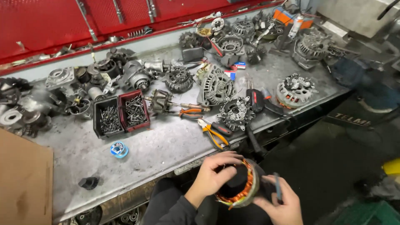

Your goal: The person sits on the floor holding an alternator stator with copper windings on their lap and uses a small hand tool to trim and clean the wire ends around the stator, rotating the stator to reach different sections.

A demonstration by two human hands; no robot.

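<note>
The grey metal bench [166, 143] fills the left and centre of the frame, crowded with alternators, a ribbed housing [216, 86], two small bins of screws [121, 113] and orange-handled pliers [214, 133] near its front edge. Below that edge, at the lower centre, the copper-wound ring [241, 185] is held off the bench over the dark floor, so a slip would likely drop it and bend or nick the windings. The left hand [214, 175] wraps over the ring's top rim, its grip closed on it, fingers curled across the dark core. The right hand [280, 204] sits at the ring's lower right, supporting its edge while pinching a thin dark tool [277, 186]; that tool lies close to the copper and could scrape the wire coating.
</note>
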